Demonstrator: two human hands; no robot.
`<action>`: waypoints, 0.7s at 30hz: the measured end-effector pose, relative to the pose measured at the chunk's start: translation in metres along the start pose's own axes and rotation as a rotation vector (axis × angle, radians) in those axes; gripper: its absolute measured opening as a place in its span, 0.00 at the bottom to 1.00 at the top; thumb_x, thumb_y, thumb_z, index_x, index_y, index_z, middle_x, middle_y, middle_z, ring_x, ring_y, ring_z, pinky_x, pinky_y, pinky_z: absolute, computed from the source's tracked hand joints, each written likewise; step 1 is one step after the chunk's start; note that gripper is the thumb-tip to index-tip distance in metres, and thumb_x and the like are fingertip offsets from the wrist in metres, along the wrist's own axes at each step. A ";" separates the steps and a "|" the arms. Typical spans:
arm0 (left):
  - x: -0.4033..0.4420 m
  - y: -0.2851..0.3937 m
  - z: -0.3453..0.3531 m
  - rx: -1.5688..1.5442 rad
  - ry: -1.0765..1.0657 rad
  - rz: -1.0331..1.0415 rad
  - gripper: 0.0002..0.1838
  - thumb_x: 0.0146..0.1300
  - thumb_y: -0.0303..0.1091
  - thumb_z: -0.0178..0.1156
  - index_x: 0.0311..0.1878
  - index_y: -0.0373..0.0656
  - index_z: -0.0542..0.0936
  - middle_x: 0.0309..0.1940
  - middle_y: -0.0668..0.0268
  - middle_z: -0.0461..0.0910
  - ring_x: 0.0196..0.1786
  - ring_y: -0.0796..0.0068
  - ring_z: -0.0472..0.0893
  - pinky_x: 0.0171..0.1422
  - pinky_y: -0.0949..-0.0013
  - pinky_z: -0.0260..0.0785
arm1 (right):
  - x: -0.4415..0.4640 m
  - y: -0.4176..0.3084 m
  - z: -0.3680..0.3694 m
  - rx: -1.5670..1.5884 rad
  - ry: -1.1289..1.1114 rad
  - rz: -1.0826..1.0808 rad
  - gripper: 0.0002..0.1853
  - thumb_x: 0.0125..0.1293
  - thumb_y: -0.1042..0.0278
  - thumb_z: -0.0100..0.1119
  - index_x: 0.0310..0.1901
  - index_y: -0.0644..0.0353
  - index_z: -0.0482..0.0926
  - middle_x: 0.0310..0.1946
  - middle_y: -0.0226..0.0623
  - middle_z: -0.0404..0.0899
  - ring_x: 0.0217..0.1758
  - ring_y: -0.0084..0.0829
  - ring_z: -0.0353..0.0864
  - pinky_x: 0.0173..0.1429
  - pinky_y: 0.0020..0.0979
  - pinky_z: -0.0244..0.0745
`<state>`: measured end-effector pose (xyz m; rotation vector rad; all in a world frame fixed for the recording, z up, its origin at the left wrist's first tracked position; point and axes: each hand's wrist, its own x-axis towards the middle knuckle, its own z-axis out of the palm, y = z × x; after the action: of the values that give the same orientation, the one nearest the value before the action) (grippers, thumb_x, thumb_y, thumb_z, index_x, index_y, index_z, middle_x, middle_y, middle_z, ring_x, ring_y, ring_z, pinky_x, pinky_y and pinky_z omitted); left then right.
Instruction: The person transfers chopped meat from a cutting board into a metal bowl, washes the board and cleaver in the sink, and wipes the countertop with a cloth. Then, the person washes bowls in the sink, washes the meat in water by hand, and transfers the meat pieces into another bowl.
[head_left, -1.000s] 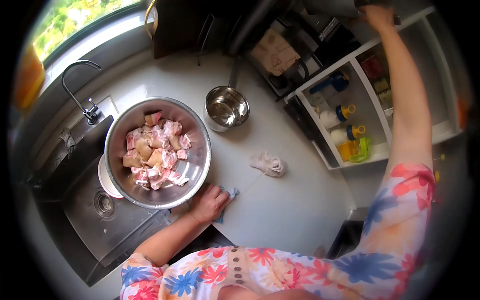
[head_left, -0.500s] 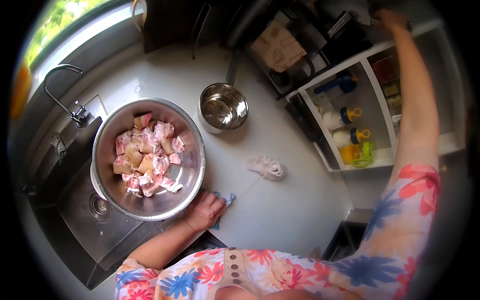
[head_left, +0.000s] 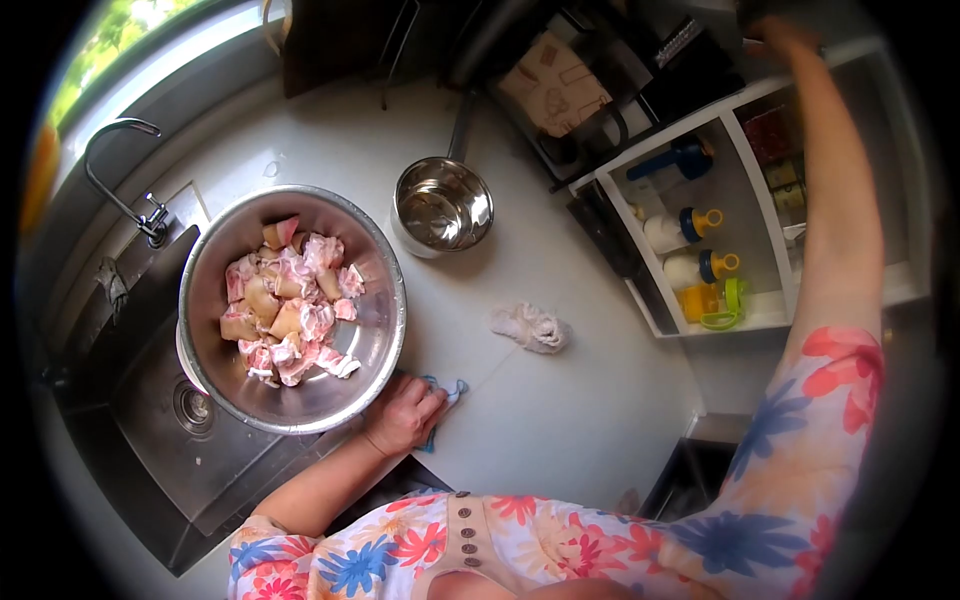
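Observation:
My left hand (head_left: 405, 412) is closed around a blue cloth (head_left: 430, 438) at the counter edge, just below a large metal bowl (head_left: 390, 340). Cut pieces of raw meat with skin (head_left: 290, 300) lie in the bowl, which sits over part of the sink. My right hand (head_left: 785, 38) is stretched out to the far upper right, above the white shelf unit (head_left: 745, 155). Its fingers are blurred and in shadow, so I cannot make out what they touch or hold.
A steel saucepan (head_left: 443, 207) stands on the counter (head_left: 560, 420) beside a crumpled white cloth (head_left: 532, 328). A tap (head_left: 150, 220) rises behind the sink (head_left: 170, 430). Baby bottles (head_left: 690, 268) stand in the shelf unit. A black rack (head_left: 600, 60) holds boxes at the back.
My right hand has moved slightly up and into shadow, and the pale grey item near it no longer shows. My left hand stays on the blue cloth. The view has shifted slightly.

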<state>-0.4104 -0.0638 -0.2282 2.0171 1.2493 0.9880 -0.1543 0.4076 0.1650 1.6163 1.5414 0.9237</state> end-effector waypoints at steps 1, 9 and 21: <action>0.000 0.000 0.001 0.007 0.004 -0.005 0.08 0.45 0.32 0.65 0.32 0.47 0.79 0.23 0.66 0.70 0.28 0.66 0.72 0.32 0.65 0.64 | -0.003 -0.004 0.000 -0.014 0.002 0.002 0.23 0.55 0.53 0.62 0.54 0.40 0.74 0.54 0.29 0.75 0.61 0.39 0.69 0.64 0.59 0.52; 0.003 0.001 0.000 -0.038 0.035 -0.004 0.08 0.47 0.31 0.65 0.32 0.47 0.79 0.24 0.66 0.69 0.27 0.66 0.71 0.30 0.66 0.63 | -0.008 -0.035 -0.005 0.017 0.083 0.131 0.17 0.56 0.58 0.58 0.46 0.52 0.79 0.45 0.39 0.78 0.54 0.41 0.73 0.57 0.45 0.64; -0.008 0.004 0.000 -0.060 -0.031 -0.027 0.09 0.49 0.30 0.64 0.35 0.45 0.78 0.25 0.64 0.69 0.28 0.64 0.71 0.30 0.65 0.63 | 0.032 -0.046 0.064 0.004 0.322 -0.117 0.16 0.56 0.64 0.57 0.48 0.52 0.77 0.48 0.37 0.78 0.55 0.41 0.73 0.60 0.53 0.63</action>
<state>-0.4104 -0.0732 -0.2276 1.9581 1.2134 0.9663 -0.1206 0.4397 0.0944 1.4126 1.8331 1.1584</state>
